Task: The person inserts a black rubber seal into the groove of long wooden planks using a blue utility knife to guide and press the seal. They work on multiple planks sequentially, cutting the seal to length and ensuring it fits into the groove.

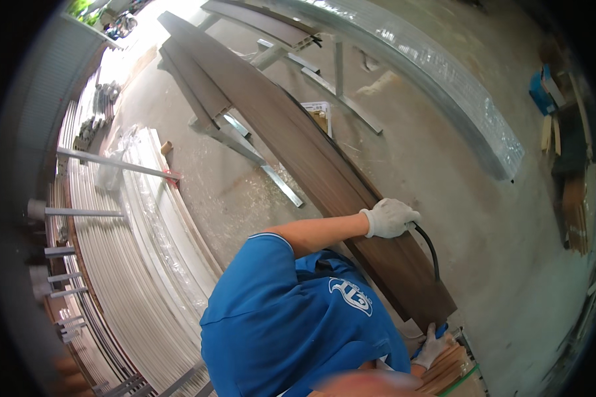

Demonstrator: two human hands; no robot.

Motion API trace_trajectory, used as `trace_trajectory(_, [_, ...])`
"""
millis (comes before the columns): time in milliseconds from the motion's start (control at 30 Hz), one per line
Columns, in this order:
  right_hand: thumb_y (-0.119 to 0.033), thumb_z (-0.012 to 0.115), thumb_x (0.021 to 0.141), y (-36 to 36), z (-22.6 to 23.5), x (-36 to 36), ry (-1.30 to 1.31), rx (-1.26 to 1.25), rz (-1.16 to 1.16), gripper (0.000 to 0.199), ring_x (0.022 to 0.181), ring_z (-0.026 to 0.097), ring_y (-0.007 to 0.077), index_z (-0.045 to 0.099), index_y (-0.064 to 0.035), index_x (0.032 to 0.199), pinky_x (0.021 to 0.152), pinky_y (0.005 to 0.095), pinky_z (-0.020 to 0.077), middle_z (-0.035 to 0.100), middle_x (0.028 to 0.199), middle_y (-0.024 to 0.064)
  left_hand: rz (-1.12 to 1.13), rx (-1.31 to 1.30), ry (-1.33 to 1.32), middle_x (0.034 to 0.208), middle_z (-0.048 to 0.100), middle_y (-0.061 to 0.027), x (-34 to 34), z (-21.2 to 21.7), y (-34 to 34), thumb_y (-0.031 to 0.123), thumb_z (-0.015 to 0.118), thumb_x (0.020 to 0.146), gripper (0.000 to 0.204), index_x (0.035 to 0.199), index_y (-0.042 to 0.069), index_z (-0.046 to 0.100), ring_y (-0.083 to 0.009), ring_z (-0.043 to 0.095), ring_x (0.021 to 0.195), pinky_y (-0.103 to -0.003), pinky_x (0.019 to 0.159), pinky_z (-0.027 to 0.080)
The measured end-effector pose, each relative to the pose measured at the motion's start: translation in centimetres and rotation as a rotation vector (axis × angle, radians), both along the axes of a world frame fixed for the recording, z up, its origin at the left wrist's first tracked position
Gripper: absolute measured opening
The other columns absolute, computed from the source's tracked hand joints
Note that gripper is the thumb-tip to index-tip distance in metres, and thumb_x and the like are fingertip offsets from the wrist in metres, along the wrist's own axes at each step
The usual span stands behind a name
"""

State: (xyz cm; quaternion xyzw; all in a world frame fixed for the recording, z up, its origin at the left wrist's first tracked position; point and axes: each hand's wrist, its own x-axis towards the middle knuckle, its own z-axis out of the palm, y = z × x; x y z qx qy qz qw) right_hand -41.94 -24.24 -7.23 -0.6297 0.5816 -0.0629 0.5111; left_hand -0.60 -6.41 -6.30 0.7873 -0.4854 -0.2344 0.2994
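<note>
Concrete workshop floor [457,178] carries stacked pale profiles [132,264] at the left and a plastic-wrapped bundle [444,79] at the upper right. Long dark brown wood-grain plank [298,139] lies across metal trestles [245,142], running from upper left to lower right, its face smooth and apparently unmarked. Person in a blue shirt [291,331] leans over its near end. Judged step: working the plank's near end with a corded tool; the next move calls for steadying the board. Gloved left hand [389,217] rests closed on the plank, over a black cable [430,248]. Gloved right hand [433,345] sits at the plank's end; its fingers' grip cannot be told.
</note>
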Motion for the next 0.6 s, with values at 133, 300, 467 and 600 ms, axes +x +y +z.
trace_trajectory(133, [-0.017, 0.07, 0.097, 1.7, 1.0, 2.4, -0.145, -0.05, 0.077, 0.047, 0.111, 0.063, 0.0271, 0.058, 0.0035, 0.138, 0.101, 0.039, 0.0492, 0.066, 0.129, 0.0139, -0.038, -0.014, -0.035, 0.092, 0.072, -0.0172, -0.1, 0.1, -0.5, 0.022, 0.064, 0.091, 0.019, 0.105, 0.011, 0.07, -0.0399, 0.07, 0.09, -0.05, 0.078, 0.055])
trace_trajectory(300, [-0.03, 0.083, 0.088, -0.6, 2.8, 5.7, 0.178, -0.524, 0.141, 0.043, 0.079, 0.062, 0.0175, 0.067, -0.0014, 0.116, 0.075, 0.0361, 0.052, 0.07, 0.096, 0.0083, -0.083, -0.204, -0.112, 0.101, 0.073, -0.0156, 1.4, 0.9, -1.6, 0.019, 0.067, 0.093, 0.019, 0.106, 0.007, 0.072, -0.0388, 0.069, 0.095, -0.046, 0.083, 0.054])
trace_trajectory(467, [-0.022, 0.088, 0.083, -0.1, 8.3, 11.5, -0.219, -0.446, 0.261, 0.035, 0.061, 0.053, 0.0096, 0.067, -0.0017, 0.102, 0.06, 0.0284, 0.0473, 0.066, 0.076, 0.0006, -0.078, -0.189, -0.017, 0.096, 0.07, -0.0185, -0.5, 3.9, -2.5, 0.016, 0.068, 0.095, 0.017, 0.107, 0.004, 0.07, -0.0394, 0.067, 0.089, -0.043, 0.078, 0.052])
trace_trajectory(600, [-0.021, 0.085, 0.087, 0.5, 9.4, 15.1, -0.42, -0.171, 0.164, 0.029, 0.056, 0.051, 0.0079, 0.07, -0.0017, 0.102, 0.054, 0.0251, 0.0435, 0.066, 0.075, -0.0001, -0.056, -0.216, -0.056, 0.093, 0.07, -0.0183, -1.3, 5.7, -2.9, 0.016, 0.068, 0.095, 0.017, 0.107, 0.003, 0.07, -0.0383, 0.066, 0.084, -0.042, 0.075, 0.052])
